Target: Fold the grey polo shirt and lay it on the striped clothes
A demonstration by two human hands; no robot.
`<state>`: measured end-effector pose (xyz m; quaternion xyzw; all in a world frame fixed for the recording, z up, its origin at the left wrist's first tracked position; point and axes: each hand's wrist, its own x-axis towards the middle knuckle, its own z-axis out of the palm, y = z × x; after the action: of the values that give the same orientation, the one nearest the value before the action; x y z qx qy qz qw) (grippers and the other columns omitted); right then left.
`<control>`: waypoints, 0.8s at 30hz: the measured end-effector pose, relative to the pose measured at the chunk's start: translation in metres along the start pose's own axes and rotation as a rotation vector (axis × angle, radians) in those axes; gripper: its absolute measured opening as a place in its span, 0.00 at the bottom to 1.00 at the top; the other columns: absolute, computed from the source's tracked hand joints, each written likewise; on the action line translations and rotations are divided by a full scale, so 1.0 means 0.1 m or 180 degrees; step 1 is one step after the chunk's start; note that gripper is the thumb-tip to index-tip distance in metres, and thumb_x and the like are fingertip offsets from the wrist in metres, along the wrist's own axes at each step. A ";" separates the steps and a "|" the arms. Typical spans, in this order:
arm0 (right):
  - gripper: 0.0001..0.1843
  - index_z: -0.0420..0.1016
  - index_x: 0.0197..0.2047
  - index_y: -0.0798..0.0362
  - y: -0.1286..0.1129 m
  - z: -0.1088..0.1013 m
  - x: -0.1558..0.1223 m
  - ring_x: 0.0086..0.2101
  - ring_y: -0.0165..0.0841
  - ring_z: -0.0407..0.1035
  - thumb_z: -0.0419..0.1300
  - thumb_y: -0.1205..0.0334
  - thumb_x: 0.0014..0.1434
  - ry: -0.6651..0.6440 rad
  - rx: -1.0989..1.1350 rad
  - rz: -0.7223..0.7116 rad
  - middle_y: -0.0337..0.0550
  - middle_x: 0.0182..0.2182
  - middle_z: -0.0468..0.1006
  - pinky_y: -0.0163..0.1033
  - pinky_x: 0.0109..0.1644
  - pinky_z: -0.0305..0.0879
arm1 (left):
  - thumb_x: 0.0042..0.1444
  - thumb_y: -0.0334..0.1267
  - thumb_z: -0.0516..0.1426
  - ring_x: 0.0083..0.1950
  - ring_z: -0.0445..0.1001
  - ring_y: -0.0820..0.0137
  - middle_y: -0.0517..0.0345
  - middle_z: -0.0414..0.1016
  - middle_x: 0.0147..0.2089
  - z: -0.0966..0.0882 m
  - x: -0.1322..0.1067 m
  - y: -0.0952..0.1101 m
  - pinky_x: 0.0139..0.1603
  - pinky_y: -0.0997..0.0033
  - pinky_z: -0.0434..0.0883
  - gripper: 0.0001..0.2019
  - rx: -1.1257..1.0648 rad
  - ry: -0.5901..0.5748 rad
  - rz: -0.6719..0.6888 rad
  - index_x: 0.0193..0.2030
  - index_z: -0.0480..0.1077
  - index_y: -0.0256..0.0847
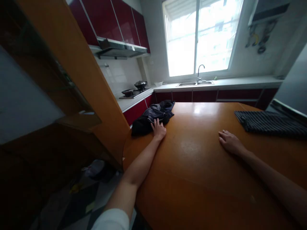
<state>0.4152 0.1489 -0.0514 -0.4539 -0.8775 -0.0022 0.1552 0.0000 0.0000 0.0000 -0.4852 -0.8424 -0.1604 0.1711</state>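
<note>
My left hand (pixel 158 129) reaches to the left side of the wooden table (pixel 192 150). Its fingers are spread and touch the near edge of a crumpled dark garment (pixel 153 115), black and grey with thin white piping. Whether any fabric is pinched cannot be seen; the fingers look outstretched. Resting on the tabletop at the right, my right hand (pixel 231 142) lies palm down with its fingers extended and nothing in it. Beyond it, a dark striped cloth (pixel 271 123) lies flat and folded at the table's right side.
A wooden cabinet frame (pixel 96 73) rises close by the table's left edge. Behind the table runs a white counter (pixel 240 82) with a sink (pixel 187 84) and a stove (pixel 136 93) bearing two pans. Shoes (pixel 94 168) lie on the floor at lower left.
</note>
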 end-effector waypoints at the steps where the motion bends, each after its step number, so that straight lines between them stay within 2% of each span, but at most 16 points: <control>1: 0.29 0.72 0.64 0.61 0.00 0.00 0.00 0.66 0.49 0.61 0.47 0.55 0.68 0.0006 0.0010 0.0002 0.61 0.65 0.68 0.51 0.68 0.57 | 0.58 0.34 0.55 0.78 0.42 0.44 0.38 0.50 0.77 0.01 0.00 -0.02 0.74 0.33 0.42 0.23 0.0028 -0.0025 -0.0080 0.60 0.72 0.33; 4: 0.27 0.73 0.63 0.59 0.01 0.01 0.00 0.66 0.48 0.61 0.47 0.55 0.68 0.0047 0.0054 0.0007 0.59 0.65 0.69 0.51 0.68 0.58 | 0.58 0.35 0.54 0.78 0.42 0.44 0.34 0.51 0.76 0.04 0.02 -0.04 0.74 0.35 0.43 0.27 0.0025 -0.0076 -0.0202 0.65 0.67 0.31; 7: 0.27 0.72 0.63 0.58 0.02 0.01 0.00 0.66 0.49 0.61 0.47 0.55 0.68 0.0052 0.0034 -0.0008 0.58 0.65 0.69 0.52 0.68 0.58 | 0.59 0.34 0.53 0.77 0.47 0.47 0.31 0.54 0.74 0.04 0.02 -0.02 0.75 0.38 0.43 0.29 -0.0076 -0.0055 -0.0229 0.67 0.63 0.27; 11: 0.29 0.71 0.64 0.61 0.03 0.02 0.01 0.66 0.48 0.61 0.47 0.54 0.68 0.0008 -0.0037 0.0003 0.60 0.66 0.68 0.50 0.69 0.57 | 0.60 0.31 0.52 0.75 0.55 0.51 0.32 0.59 0.72 -0.02 0.01 0.07 0.76 0.42 0.45 0.28 -0.0335 0.0162 -0.0202 0.68 0.62 0.28; 14: 0.28 0.72 0.64 0.59 0.03 0.04 0.01 0.66 0.48 0.61 0.47 0.54 0.69 0.0026 -0.0041 0.0009 0.59 0.65 0.69 0.51 0.68 0.59 | 0.60 0.31 0.52 0.73 0.59 0.51 0.32 0.61 0.70 -0.07 0.00 0.17 0.76 0.43 0.46 0.28 -0.0581 0.0364 -0.0151 0.68 0.63 0.27; 18: 0.28 0.72 0.63 0.61 0.04 0.06 0.01 0.65 0.50 0.62 0.47 0.55 0.69 0.0070 -0.0004 -0.0031 0.62 0.65 0.68 0.53 0.67 0.60 | 0.59 0.30 0.53 0.70 0.64 0.52 0.34 0.66 0.66 -0.09 -0.01 0.26 0.75 0.46 0.51 0.29 -0.0898 0.0661 0.0105 0.68 0.63 0.26; 24: 0.27 0.73 0.63 0.60 0.03 0.04 0.01 0.65 0.50 0.62 0.48 0.55 0.69 0.0088 0.0033 -0.0022 0.61 0.65 0.69 0.52 0.67 0.60 | 0.58 0.29 0.54 0.66 0.67 0.53 0.39 0.70 0.63 -0.14 -0.04 0.31 0.75 0.47 0.53 0.29 -0.1276 0.0889 0.0545 0.68 0.65 0.30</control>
<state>0.4158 0.1521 -0.0556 -0.4500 -0.8768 -0.0045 0.1697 0.0310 0.0054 0.0140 -0.5521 -0.7178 -0.3746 0.1991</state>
